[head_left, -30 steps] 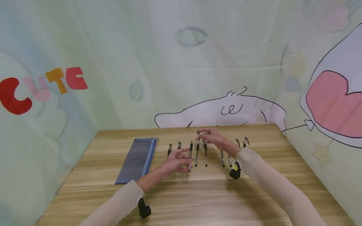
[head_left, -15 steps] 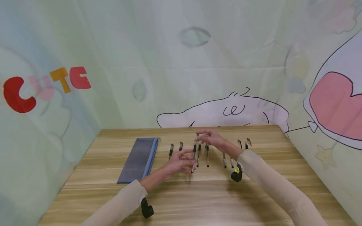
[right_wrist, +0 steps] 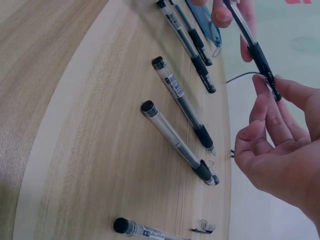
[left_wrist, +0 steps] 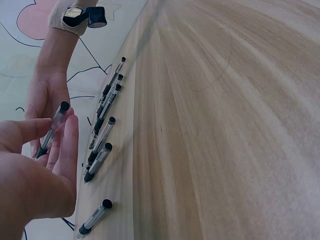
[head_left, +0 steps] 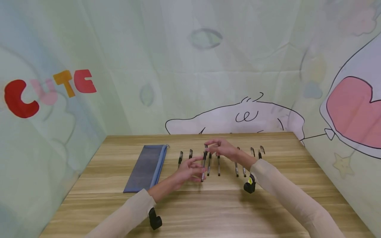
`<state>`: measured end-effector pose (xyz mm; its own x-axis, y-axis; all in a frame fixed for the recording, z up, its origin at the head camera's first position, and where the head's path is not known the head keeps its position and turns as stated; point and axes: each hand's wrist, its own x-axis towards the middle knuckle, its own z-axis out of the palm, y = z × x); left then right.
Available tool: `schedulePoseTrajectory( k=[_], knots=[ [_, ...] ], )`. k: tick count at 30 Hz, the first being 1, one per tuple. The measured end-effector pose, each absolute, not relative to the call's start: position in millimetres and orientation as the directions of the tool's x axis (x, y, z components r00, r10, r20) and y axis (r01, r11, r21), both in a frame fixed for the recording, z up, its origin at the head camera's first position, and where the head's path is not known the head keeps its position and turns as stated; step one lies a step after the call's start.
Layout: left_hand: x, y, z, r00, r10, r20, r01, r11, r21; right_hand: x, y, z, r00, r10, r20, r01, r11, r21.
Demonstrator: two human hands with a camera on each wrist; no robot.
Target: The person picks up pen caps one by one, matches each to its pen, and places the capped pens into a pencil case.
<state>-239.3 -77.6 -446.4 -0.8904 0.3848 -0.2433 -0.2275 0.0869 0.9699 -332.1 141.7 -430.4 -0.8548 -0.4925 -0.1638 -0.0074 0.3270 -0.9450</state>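
My left hand [head_left: 187,170] holds a clear-barrelled pen [right_wrist: 243,26] with a black grip, raised above the table, tip pointing away. At the tip end, my right hand [head_left: 224,148] pinches the pen's clear cap [right_wrist: 271,86] between thumb and fingers. The cap appears to be over the tip; how firmly it sits cannot be told. In the left wrist view the black end plug of the held pen [left_wrist: 56,122] sticks out past my left thumb. Below the hands, an uncapped pen [right_wrist: 182,102] and another pen [right_wrist: 172,142] lie on the wooden table [head_left: 190,211].
A blue mesh zip pouch [head_left: 146,168] lies flat left of the hands. Two capped pens [right_wrist: 186,47] rest between it and the held pen. To the right lie several more pens [head_left: 236,169] and loose caps [right_wrist: 202,227]. A printed curtain [head_left: 137,109] hangs behind the table's far edge.
My right hand has come down and slightly toward the held pen, bringing the cap from beyond the tip onto it. My left hand has shifted slightly right, then stayed nearly still.
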Motion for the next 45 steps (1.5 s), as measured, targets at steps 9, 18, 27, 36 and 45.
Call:
schedulePoseTrajectory(
  k=[9, 18, 27, 36, 45],
  knots=[
    [-236.3, -77.9, -450.0, -0.901, 0.381, -0.207, -0.205, 0.046, 0.978, -327.4, 138.1, -429.6, -0.874, -0.457, -0.163, 0.012, 0.315, -0.949],
    [-236.1, -75.0, -453.1, -0.904, 0.366, -0.222, -0.226, 0.034, 0.974, -320.2, 137.7, -432.7, -0.880, -0.436, -0.186, 0.031, 0.339, -0.940],
    [-235.2, -77.2, -454.1, -0.916, 0.326, -0.233, -0.232, 0.044, 0.972, -317.2, 130.4, -436.7, -0.890, -0.413, -0.192, 0.049, 0.333, -0.942],
    [-235.9, -79.0, -453.0, -0.897, 0.348, -0.273, -0.263, 0.075, 0.962, -314.7, 134.7, -446.0, -0.882, -0.419, -0.217, 0.074, 0.331, -0.941],
    [-239.0, -79.4, -450.3, -0.886, 0.351, -0.302, -0.286, 0.098, 0.953, -311.4, 137.6, -449.1, -0.879, -0.401, -0.257, 0.134, 0.310, -0.941]
  ],
)
